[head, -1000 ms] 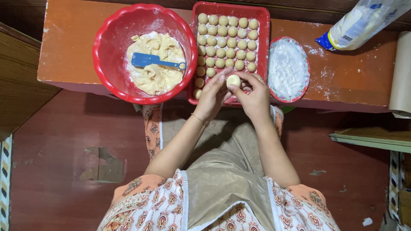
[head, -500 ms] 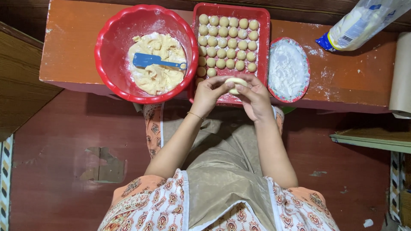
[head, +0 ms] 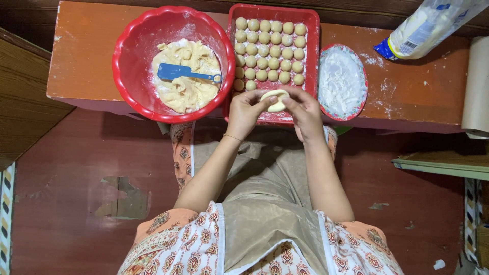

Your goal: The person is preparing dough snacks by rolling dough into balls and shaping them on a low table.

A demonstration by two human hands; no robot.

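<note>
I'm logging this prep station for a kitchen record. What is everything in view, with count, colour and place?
bowl: one, red, left on the bench, holding pale dough.
spatula: one, blue, lying on the dough in the bowl.
tray: one, red, centre of the bench.
dough balls: several rows, beige, in the tray.
plate: one, red-rimmed, right of the tray, holding white flour.
bag: one, clear with blue, top right.
paper roll: one, beige, right edge.
bench: one, orange-brown.
dough piece: one, pale, flattened, between both hands.
left hand; right hand: pinching it.
</note>
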